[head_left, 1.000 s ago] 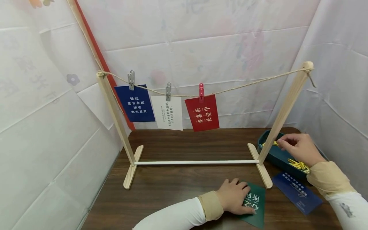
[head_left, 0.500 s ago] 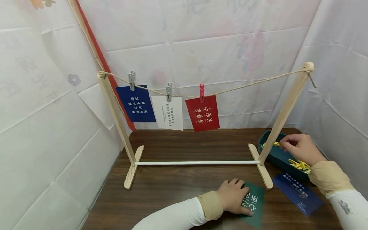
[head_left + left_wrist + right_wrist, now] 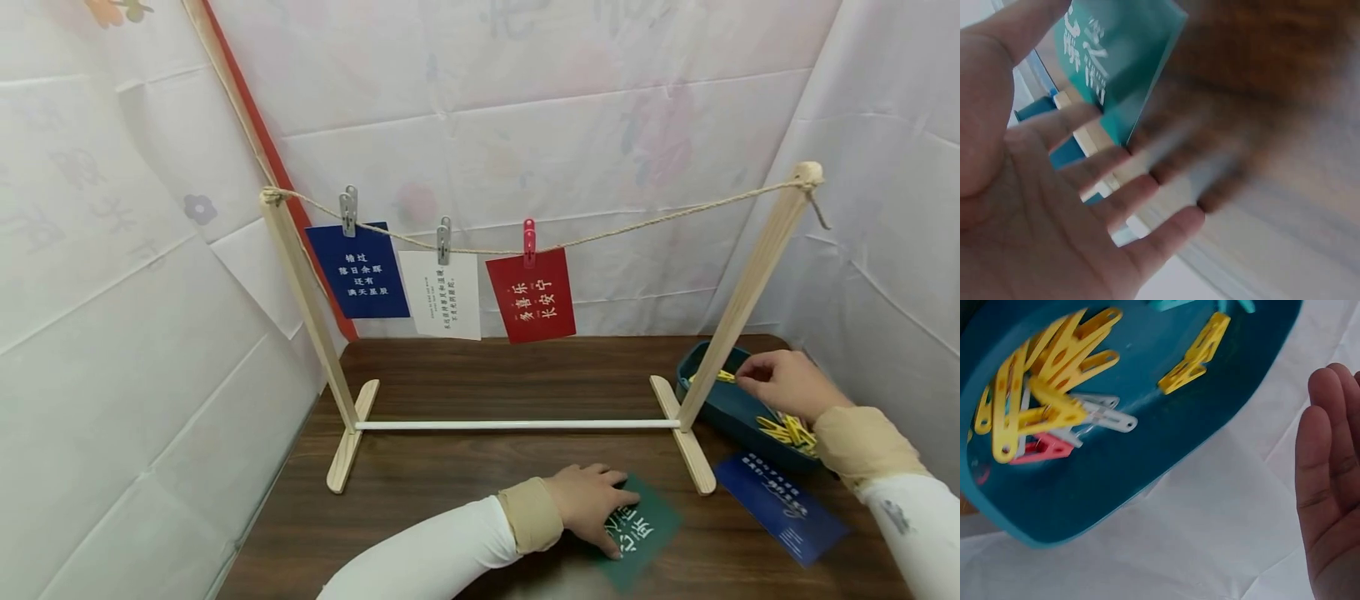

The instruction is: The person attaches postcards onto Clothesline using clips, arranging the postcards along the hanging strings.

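Observation:
My left hand point(image 3: 588, 504) rests on a green card point(image 3: 648, 525) with white characters near the table's front, thumb and fingers spread over it. In the left wrist view its fingers are nearly straight and the card point(image 3: 1129, 50) lies beyond the thumb. My right hand point(image 3: 795, 385) is over the dark teal tray point(image 3: 738, 417), thumb and index tips close together beside a yellow clothespin point(image 3: 725, 377). In the right wrist view that clothespin point(image 3: 1196, 353) lies in the tray, and the thumb and index finger are out of frame; I cannot tell whether they hold anything.
A wooden frame point(image 3: 742, 300) carries a sagging rope point(image 3: 660, 218) with clipped blue point(image 3: 360, 271), white point(image 3: 441, 296) and red cards point(image 3: 531, 296). Another blue card point(image 3: 780, 508) lies beside the tray. Yellow, grey and red clothespins point(image 3: 1054, 381) are piled inside the tray.
My left hand has shifted left, dragging and turning the green card with it. The right hand stays over the tray with little movement. The hanging cards are as before.

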Motion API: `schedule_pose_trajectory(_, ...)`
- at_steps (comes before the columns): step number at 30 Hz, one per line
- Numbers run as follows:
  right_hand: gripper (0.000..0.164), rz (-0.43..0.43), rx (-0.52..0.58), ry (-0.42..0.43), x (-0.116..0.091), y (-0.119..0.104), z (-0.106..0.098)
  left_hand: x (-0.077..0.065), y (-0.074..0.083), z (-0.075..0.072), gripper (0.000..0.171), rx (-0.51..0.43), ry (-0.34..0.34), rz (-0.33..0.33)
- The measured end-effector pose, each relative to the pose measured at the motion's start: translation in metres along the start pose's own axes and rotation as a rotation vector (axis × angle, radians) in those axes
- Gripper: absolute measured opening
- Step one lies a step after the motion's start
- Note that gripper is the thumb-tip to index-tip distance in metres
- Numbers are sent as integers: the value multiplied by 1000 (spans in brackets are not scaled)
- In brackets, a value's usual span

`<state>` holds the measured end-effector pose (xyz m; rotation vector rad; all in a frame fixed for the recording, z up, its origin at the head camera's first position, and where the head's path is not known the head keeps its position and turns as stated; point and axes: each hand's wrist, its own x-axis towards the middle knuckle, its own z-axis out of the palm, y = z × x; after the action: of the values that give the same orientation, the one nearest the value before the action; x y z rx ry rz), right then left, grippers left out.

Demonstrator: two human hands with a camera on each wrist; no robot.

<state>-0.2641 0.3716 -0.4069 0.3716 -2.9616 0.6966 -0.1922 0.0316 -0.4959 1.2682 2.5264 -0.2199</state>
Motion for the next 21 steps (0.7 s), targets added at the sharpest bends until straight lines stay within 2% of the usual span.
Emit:
schedule_pose_trajectory(6, 19, 35, -40, -107, 7, 12, 0, -2, -13, -3, 82, -6, -47, 91)
schedule_pose_trajectory(14, 30, 44, -111, -223, 15, 31, 3, -6, -20, -11, 85, 8, -83, 134)
schedule_pose_trajectory(18, 34, 58, -152, -277, 18, 38, 5, -6, -20, -12, 78, -8, -74, 117)
schedule_pose_trajectory(21, 38, 86, -168, -314, 20, 42, 6, -6, -17, -12, 72, -19, -30, 69)
